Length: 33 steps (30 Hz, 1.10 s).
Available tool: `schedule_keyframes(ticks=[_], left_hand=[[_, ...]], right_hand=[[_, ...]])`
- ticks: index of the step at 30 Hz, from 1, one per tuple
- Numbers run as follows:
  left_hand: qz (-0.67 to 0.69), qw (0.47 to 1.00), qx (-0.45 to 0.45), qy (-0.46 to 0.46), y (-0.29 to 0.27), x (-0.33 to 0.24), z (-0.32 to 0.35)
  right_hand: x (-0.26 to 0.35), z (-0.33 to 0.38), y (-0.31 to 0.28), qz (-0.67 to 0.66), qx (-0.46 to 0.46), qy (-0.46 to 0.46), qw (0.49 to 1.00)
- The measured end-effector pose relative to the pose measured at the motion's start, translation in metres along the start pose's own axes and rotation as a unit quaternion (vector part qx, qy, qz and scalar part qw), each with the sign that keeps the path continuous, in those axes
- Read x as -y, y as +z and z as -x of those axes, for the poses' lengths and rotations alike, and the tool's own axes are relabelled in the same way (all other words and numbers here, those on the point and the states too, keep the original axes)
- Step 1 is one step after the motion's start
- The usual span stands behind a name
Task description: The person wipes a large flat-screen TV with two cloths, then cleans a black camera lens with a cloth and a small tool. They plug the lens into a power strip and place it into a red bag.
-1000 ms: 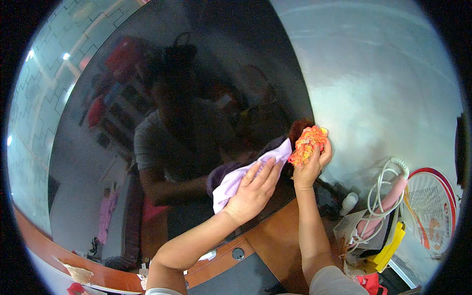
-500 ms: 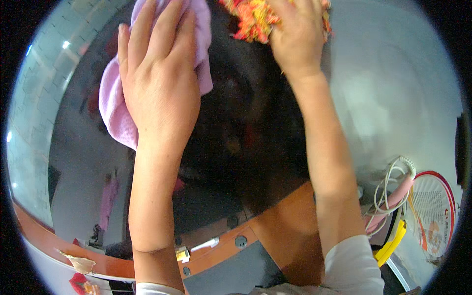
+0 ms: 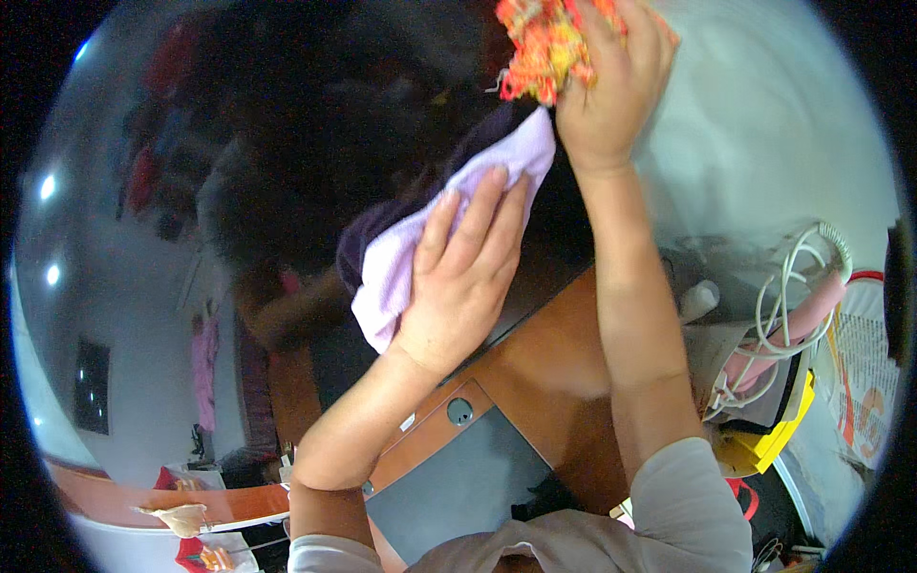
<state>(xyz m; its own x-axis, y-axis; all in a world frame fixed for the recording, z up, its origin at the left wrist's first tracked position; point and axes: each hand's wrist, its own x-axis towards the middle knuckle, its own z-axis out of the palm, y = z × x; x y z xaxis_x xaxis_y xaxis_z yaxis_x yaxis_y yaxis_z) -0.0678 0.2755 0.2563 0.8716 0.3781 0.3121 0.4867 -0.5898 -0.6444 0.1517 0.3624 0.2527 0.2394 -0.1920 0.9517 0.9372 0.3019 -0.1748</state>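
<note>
A large glossy black screen [image 3: 315, 124] fills the middle and left, mirroring the room. My left hand [image 3: 468, 272] presses a light purple cloth [image 3: 387, 272] against it near its lower right part, fingers stretched over the fabric. The cloth's dark reflection shows along its upper edge. Higher up, at the screen's right border, my right hand [image 3: 616, 95] grips a shaggy red, orange and yellow cloth [image 3: 549, 53]. Its fingers are partly cut off by the top of the picture. The purple cloth's upper tip lies just below the shaggy one.
Below the screen is a brown wooden top [image 3: 535, 401] with a dark panel [image 3: 458, 487]. At right are a pink-handled appliance with a white cord [image 3: 788, 315], a yellow item [image 3: 778, 430] and a round printed fan [image 3: 864, 353]. A pale wall [image 3: 764, 143] stands behind.
My left hand has slid the purple cloth from the upper left down and to the right. My right hand sits slightly further right with the shaggy cloth. The whole view has shifted.
</note>
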Motion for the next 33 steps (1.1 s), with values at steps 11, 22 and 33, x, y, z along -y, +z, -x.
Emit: schedule_keyframes(ticks=[11,22,33], left_hand=[[0.085,0.980,0.173,0.045,0.069,-0.068,0.172],[0.109,0.974,0.191,0.059,0.070,-0.072,0.180],[0.132,0.983,0.118,0.044,0.076,-0.072,0.134]], right_hand=[[0.181,0.271,-0.103,-0.052,0.159,0.372,0.913],[0.120,0.288,-0.106,-0.005,0.125,0.465,0.876],[0.087,0.285,-0.082,0.072,0.045,0.557,0.826]])
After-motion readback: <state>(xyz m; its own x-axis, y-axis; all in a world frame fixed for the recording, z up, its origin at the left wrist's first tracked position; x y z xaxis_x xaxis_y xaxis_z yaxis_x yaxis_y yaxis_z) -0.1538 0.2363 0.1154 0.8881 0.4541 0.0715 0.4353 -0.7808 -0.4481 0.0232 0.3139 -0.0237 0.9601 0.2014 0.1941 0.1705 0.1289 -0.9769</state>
